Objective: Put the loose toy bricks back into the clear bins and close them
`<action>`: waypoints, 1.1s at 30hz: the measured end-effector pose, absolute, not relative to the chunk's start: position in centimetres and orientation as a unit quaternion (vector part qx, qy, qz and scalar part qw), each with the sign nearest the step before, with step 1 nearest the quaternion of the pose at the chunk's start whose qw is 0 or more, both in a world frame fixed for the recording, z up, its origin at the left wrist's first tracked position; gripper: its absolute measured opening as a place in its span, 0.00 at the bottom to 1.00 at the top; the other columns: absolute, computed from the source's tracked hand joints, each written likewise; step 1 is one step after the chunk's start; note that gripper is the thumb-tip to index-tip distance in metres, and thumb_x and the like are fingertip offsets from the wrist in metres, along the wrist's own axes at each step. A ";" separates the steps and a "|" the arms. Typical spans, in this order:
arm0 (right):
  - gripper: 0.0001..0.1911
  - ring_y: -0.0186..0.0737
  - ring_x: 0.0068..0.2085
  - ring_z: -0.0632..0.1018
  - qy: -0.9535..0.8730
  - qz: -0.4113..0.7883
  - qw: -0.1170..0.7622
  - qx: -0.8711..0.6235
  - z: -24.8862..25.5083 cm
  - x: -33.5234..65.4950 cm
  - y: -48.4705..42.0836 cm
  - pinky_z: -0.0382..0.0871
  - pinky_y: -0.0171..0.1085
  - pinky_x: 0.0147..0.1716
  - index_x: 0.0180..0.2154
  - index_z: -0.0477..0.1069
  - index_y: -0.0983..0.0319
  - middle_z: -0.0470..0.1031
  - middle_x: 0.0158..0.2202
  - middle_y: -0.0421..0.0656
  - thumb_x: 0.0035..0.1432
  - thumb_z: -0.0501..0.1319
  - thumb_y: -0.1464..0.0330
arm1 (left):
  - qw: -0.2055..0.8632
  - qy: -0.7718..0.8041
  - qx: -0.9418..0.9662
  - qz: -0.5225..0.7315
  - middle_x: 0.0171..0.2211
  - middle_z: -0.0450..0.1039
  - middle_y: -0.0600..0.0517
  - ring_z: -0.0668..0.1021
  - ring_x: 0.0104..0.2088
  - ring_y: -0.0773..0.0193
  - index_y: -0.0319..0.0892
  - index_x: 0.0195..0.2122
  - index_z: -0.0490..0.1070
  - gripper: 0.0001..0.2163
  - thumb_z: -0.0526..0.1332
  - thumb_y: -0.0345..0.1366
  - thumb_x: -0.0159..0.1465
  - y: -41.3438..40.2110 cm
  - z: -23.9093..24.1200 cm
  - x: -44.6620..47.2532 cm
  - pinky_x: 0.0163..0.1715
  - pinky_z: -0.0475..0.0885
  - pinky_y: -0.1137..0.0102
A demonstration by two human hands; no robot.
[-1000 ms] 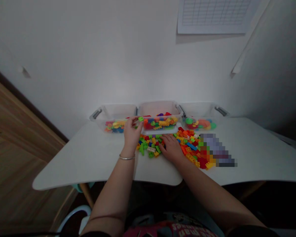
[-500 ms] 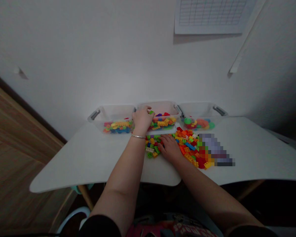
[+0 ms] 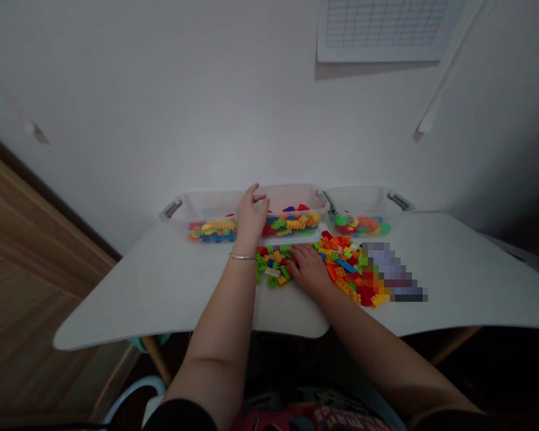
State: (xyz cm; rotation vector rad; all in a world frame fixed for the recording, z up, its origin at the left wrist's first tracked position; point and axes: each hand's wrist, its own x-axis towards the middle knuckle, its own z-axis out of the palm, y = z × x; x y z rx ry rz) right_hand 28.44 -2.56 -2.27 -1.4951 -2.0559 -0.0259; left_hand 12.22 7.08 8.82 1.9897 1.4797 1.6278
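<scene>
Above the left grip (image 3: 252, 214) the air is open; beyond it the wall (image 3: 251, 108) bars the way. The left box (image 3: 211, 199) and middle box (image 3: 291, 199) flank it. Bricks (image 3: 339, 248) crowd the right grip (image 3: 312, 270) on both sides; bare tabletop (image 3: 291, 311) lies bodyward.

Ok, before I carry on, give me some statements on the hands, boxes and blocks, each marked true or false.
1. The left hand is raised, with a bracelet at its wrist. True.
2. The left hand visibly holds a large red block. False: no block shows in it.
3. The right hand lies among loose blocks. True.
4. Three boxes stand in a row along the wall. True.
5. All three boxes are lidded shut. False: their tops are open, and colourful pieces show inside.
6. Every block is inside a box. False: the loose blocks are spread on the table.
</scene>
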 end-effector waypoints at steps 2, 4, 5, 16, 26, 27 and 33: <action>0.21 0.50 0.58 0.69 -0.771 -0.011 0.295 -0.564 -2.3 28.4 -2.6 0.59 0.49 0.61 0.53 0.72 0.64 0.73 0.55 0.51 0.66 0.52 0.61 | 0.077 0.483 0.646 0.586 0.45 0.78 0.46 0.77 0.47 0.60 0.42 0.58 0.64 0.21 0.59 0.34 0.63 6.2 8.5 11.2 0.51 0.69 0.63; 0.22 0.50 0.58 0.69 -0.770 -0.011 0.294 -0.566 -2.4 28.4 -2.6 0.59 0.49 0.61 0.53 0.72 0.65 0.73 0.55 0.51 0.66 0.52 0.60 | 0.056 0.493 0.635 0.591 0.45 0.77 0.47 0.77 0.46 0.59 0.43 0.54 0.67 0.18 0.60 0.35 0.62 5.0 8.0 10.1 0.50 0.70 0.63; 0.22 0.50 0.58 0.69 -0.770 -0.010 0.294 -0.566 -2.4 28.4 -2.6 0.59 0.49 0.61 0.53 0.72 0.65 0.73 0.55 0.51 0.66 0.52 0.60 | 0.045 0.503 0.638 0.582 0.44 0.77 0.47 0.77 0.45 0.59 0.42 0.51 0.69 0.15 0.60 0.35 0.62 4.4 7.7 9.5 0.49 0.70 0.63; 0.21 0.51 0.58 0.69 -0.772 0.000 0.289 -0.567 -2.1 28.4 -2.7 0.59 0.50 0.60 0.53 0.72 0.64 0.73 0.55 0.51 0.66 0.52 0.60 | 0.005 0.611 0.759 0.225 0.46 0.76 0.45 0.77 0.47 0.56 0.42 0.48 0.75 0.14 0.53 0.34 0.66 1.3 1.8 4.1 0.50 0.71 0.64; 0.21 0.50 0.57 0.69 -0.773 -0.014 0.292 -0.563 -2.0 28.3 -2.8 0.58 0.48 0.61 0.53 0.72 0.67 0.73 0.54 0.51 0.66 0.53 0.61 | -0.068 0.585 0.797 0.135 0.62 0.66 0.41 0.68 0.60 0.53 0.37 0.57 0.68 0.19 0.50 0.37 0.68 3.9 2.0 5.7 0.60 0.61 0.61; 0.21 0.50 0.57 0.69 -0.774 -0.015 0.293 -0.562 -2.0 28.3 -2.8 0.58 0.48 0.61 0.53 0.72 0.67 0.73 0.54 0.51 0.66 0.53 0.61 | -0.068 0.595 0.791 0.125 0.62 0.65 0.40 0.68 0.60 0.52 0.35 0.58 0.67 0.20 0.50 0.37 0.68 4.2 1.8 6.0 0.59 0.62 0.60; 0.21 0.50 0.57 0.69 -0.774 -0.013 0.293 -0.561 -2.0 28.4 -2.8 0.58 0.49 0.61 0.53 0.72 0.65 0.73 0.54 0.51 0.66 0.53 0.61 | -0.049 0.619 0.777 0.102 0.58 0.69 0.37 0.71 0.57 0.50 0.36 0.59 0.65 0.21 0.49 0.39 0.68 4.1 1.2 7.1 0.54 0.64 0.58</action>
